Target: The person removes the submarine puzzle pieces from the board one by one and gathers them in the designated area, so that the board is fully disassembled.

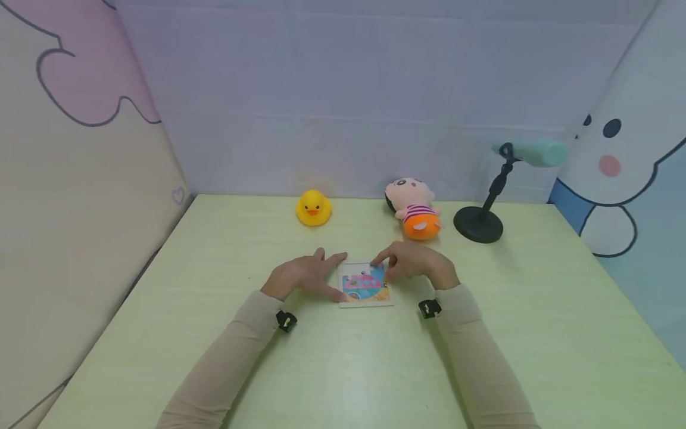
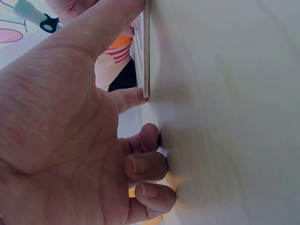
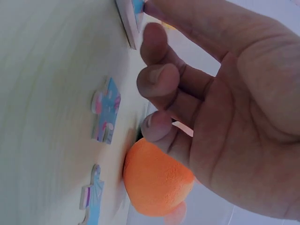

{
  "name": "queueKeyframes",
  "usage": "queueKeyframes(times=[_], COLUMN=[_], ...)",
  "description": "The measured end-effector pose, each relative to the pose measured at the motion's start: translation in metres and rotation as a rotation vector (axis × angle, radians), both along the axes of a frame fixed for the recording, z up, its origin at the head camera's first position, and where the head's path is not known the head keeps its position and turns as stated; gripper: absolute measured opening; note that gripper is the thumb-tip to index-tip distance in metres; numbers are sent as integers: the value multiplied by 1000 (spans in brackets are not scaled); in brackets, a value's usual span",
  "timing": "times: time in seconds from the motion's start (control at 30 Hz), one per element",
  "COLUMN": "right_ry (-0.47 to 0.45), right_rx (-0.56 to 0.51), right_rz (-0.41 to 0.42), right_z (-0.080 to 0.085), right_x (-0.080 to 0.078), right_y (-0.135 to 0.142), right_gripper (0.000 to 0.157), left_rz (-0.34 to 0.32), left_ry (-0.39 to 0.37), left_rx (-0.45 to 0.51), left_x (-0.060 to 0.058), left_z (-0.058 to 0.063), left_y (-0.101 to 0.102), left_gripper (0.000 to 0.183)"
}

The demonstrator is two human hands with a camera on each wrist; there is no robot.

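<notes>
A small square jigsaw puzzle (image 1: pixel 365 286) with a colourful picture in a pale frame lies flat before me. At its left side, my left hand (image 1: pixel 308 275) spreads thumb and index finger to the near and far corners; its other fingertips rest on the tabletop in the left wrist view. My right hand (image 1: pixel 415 262) is over the upper right part, index fingertip at the far edge and thumb on the right side. Beneath its bent other fingers, the right wrist view shows a loose blue puzzle piece (image 3: pixel 108 112) and another piece (image 3: pixel 95 197), both hidden in the head view.
Behind the puzzle on the pale green table (image 1: pixel 214 250) sit a yellow rubber duck (image 1: pixel 313 208) and a plush doll (image 1: pixel 415 208) in orange shorts. To their right stands a black stand (image 1: pixel 479 224) holding a mint-green cylinder (image 1: pixel 538 153). A fabric-covered wall closes the back.
</notes>
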State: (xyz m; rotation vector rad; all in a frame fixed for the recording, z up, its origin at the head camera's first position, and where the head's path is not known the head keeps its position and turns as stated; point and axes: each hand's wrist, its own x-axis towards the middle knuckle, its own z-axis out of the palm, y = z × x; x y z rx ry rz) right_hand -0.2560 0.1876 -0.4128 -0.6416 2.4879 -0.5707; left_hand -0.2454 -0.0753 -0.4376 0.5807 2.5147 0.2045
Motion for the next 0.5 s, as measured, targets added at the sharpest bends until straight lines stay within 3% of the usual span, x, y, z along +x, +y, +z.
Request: queueKeyframes(times=[0.17,0.5], right_ry=[-10,25], right_rx=[-29,-90], right_rz=[-30,13], right_z=[-1,-15], right_x=[0,-4], right_y=[-3,0], right_gripper=[38,41], left_rz=[-7,-6], left_ry=[2,-10], left_rx=[2,12], left_x=[0,2], left_z=[2,3], left_y=[0,-1], left_gripper=[101,102])
